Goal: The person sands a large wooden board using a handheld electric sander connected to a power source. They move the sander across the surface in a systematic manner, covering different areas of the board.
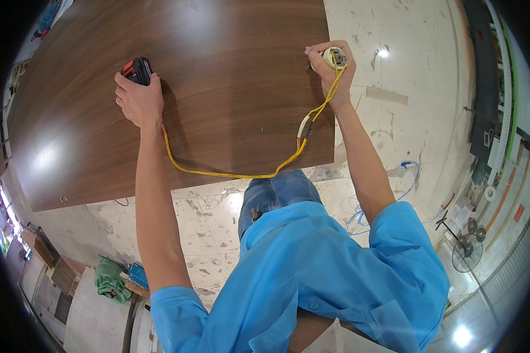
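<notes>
My left hand point(140, 101) is closed around a black and red power-tool battery pack point(138, 70), held over the left part of the brown table. At the table's right edge, my right hand point(337, 73) grips a round cream-coloured part point(338, 57) with a greyish open face. Its exact kind cannot be told. A yellow cable point(229, 175) runs from beneath my left wrist, sags along the near table edge and rises to the round part. Partway up it, a white sleeve point(303, 126) and dark wrapping cover a join, with reddish wire showing below.
The brown wood-grain table point(235, 76) ends just left of my right forearm. Blue cable point(359, 217) lies loose on the worn pale floor point(406, 129). A fan point(467, 253) stands at the right, and green cloth point(112, 279) lies at the lower left.
</notes>
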Demonstrator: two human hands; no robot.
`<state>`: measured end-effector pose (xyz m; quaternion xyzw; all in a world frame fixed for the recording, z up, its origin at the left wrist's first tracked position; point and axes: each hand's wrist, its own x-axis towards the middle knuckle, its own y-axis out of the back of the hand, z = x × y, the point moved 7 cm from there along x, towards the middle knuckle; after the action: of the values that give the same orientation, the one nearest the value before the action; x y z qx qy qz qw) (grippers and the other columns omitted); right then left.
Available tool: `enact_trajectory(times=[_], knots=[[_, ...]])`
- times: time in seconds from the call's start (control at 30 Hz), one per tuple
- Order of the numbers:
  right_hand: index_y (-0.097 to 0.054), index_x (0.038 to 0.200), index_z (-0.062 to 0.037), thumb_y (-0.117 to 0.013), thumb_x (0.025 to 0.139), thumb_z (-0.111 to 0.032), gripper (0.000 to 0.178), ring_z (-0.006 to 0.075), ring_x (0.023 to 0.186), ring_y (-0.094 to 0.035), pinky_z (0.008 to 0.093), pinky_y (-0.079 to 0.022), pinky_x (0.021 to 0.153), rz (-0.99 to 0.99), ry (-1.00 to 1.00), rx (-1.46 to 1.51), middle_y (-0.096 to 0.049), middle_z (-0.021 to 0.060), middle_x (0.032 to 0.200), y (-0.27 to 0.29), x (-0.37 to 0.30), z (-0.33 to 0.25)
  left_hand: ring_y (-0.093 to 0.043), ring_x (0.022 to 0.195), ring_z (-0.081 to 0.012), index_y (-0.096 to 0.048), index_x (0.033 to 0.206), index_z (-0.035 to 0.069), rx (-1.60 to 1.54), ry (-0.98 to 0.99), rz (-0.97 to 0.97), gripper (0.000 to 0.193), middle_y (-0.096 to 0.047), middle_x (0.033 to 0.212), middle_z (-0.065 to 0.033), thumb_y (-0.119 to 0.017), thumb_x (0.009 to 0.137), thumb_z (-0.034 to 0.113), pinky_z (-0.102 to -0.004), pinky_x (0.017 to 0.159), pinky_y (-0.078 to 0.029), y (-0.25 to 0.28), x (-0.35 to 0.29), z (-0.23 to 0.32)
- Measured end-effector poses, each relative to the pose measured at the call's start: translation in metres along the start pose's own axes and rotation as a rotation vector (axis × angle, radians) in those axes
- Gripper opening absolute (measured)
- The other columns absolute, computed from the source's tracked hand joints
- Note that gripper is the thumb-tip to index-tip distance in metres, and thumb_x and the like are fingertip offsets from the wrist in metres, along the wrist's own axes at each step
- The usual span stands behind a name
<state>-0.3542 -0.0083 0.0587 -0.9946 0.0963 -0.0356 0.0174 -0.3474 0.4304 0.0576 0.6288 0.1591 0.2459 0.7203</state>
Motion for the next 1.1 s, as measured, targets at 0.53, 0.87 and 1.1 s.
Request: enact_trajectory(times=[0.53, 0.87, 1.1], knots=[[-0.06, 0.103, -0.0022, -0.075, 0.095, 0.001, 0.017, 0.0218, 0.1, -0.073, 0.0401, -0.06, 0.095, -0.059, 0.024, -0.03, -0.073, 0.0117, 0.099, -0.009, 0.037, 0.001, -0.052, 0.136, -0.0478, -0.034, 0.159, 0.007, -0.015, 0.018, -0.005, 0.097, -0.053, 0.147, -0.0271, -0.079, 0.086, 0.051, -0.0569, 0.111, -0.048, -0.008, 0.031, 0.009], [-0.06, 0.103, -0.002, -0.075, 0.095, 0.001, 0.017, 0.0216, 0.1, -0.073, 0.0374, -0.06, 0.095, -0.073, 0.032, -0.058, -0.073, 0.0118, 0.099, -0.021, 0.062, 0.001, -0.053, 0.135, -0.0483, -0.034, 0.158, 0.007, -0.02, 0.009, 0.017, 0.096, -0.054, 0.146, -0.0277, -0.078, 0.086, 0.051, -0.0575, 0.109, -0.048, -0.003, 0.042, 0.011], [-0.062, 0.099, -0.004, -0.08, 0.092, -0.002, 0.02, 0.0109, 0.086, -0.069, 0.0271, -0.059, 0.077, -0.024, 0.181, 0.021, -0.073, 0.005, 0.093, -0.012, 0.083, -0.013, -0.052, 0.136, -0.0478, -0.034, 0.159, 0.007, -0.007, 0.017, 0.006, 0.096, -0.054, 0.146, -0.0274, -0.078, 0.086, 0.052, -0.0573, 0.11, -0.048, -0.005, 0.055, 0.019]])
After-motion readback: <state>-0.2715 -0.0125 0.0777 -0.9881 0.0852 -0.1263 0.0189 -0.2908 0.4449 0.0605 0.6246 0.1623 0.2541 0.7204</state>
